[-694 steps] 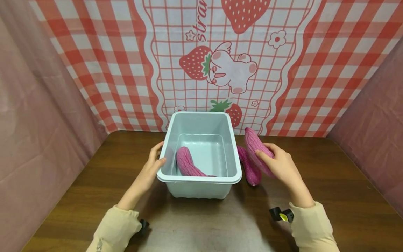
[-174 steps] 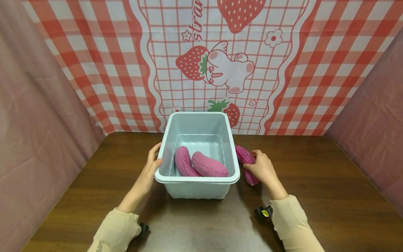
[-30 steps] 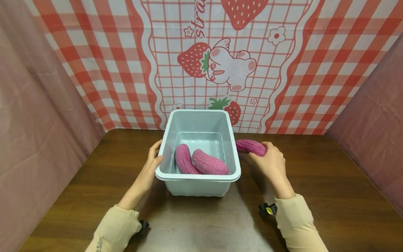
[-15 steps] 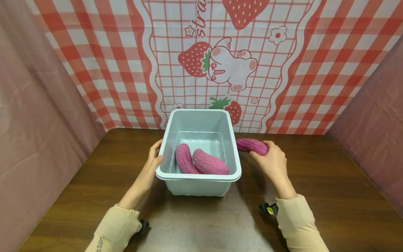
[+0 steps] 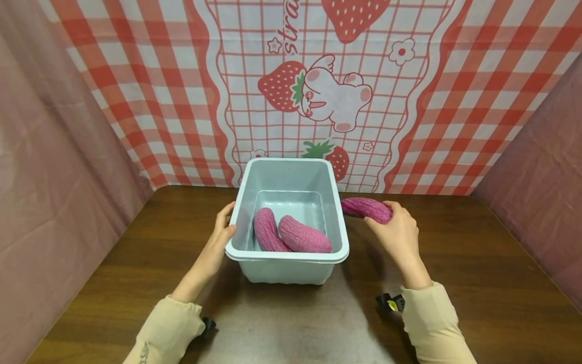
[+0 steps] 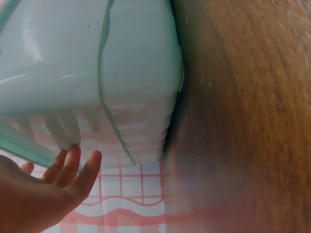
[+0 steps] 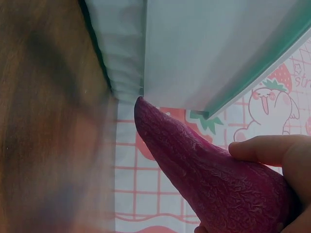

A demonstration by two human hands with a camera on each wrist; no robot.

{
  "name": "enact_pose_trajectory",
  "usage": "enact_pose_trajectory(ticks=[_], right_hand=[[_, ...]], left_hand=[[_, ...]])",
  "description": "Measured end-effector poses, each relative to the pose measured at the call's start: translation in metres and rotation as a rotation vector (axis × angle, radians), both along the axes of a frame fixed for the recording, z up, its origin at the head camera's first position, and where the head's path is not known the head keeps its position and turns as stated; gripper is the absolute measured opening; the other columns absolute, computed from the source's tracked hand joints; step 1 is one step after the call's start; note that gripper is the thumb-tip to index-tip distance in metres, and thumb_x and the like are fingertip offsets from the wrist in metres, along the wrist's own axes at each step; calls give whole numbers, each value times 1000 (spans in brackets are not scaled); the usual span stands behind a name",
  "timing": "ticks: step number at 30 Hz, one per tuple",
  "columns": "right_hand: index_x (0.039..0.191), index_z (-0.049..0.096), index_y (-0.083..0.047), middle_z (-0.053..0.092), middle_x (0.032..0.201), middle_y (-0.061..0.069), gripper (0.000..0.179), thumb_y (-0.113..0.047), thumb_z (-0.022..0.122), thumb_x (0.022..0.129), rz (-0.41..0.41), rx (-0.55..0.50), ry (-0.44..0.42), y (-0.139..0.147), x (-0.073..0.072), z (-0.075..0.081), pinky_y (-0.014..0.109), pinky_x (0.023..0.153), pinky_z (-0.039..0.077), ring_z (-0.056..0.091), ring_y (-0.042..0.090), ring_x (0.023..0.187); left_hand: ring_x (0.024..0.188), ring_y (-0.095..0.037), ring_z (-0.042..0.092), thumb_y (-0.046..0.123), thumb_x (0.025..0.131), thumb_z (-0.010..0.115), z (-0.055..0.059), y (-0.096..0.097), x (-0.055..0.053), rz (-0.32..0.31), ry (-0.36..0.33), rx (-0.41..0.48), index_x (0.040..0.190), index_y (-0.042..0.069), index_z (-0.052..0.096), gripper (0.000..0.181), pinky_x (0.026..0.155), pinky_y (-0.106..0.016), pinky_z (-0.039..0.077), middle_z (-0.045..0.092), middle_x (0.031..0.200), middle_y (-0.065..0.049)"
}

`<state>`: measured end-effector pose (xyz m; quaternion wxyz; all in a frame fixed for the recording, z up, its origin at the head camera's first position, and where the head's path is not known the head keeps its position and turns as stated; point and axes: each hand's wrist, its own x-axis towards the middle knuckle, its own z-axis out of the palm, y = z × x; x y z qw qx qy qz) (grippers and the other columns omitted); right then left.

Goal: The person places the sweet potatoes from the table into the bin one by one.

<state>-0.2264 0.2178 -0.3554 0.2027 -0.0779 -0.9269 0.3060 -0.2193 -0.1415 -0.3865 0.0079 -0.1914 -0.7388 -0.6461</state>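
Observation:
My right hand [image 5: 398, 233] grips the thick end of a wrinkled, magenta sweet potato [image 5: 366, 209], thumb on one side and fingers on the other. Its tapered tip points left, behind the right wall of a pale blue-grey plastic bin [image 5: 286, 273]. In the right wrist view that sweet potato [image 7: 204, 170] hangs above the table beside the bin. Two pinker sweet potatoes, a curved one [image 5: 268, 230] and a plumper one [image 5: 305, 236], lie inside the bin at the near end. My left hand [image 5: 218, 242] rests against the bin's left side, fingers [image 6: 73, 162] extended along the outer wall.
The bin stands on a brown wooden table [image 5: 150, 263], near its back edge. A red-and-white strawberry-print cloth [image 5: 341, 101] hangs behind. Pink curtains [image 5: 59, 177] hang at both sides. Black wrist cameras [image 5: 390, 302] sit on the wrists.
Earlier, one sweet potato was in the bin; a second joined it. The third lay on the table, then was lifted. Over the last second my right hand shifted slightly right with it; my left stayed.

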Motion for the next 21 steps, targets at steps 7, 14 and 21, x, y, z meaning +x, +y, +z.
enact_pose_trajectory(ticks=[7,14,21], right_hand=[[122,50,0,56,114,26,57,-32,66,77,-6,-16,-12,1,1,2,54,85,38,51,41,101],[122,51,0,56,114,25,58,-33,66,77,-13,-27,-12,3,3,5,53,84,39,52,41,100],[123,50,0,56,115,25,59,-34,66,78,-17,-34,-11,4,4,7,54,84,39,51,41,101]], left_hand=[[115,-36,34,22,93,30,0,0,0,-2,2,4,143,13,11,55,90,-42,36,27,129,-24],[116,-36,34,23,92,30,-1,0,0,-2,2,8,143,13,11,56,89,-42,36,27,130,-23],[116,-36,34,23,93,30,-1,0,-1,-2,10,2,143,13,11,55,90,-42,35,26,131,-23]])
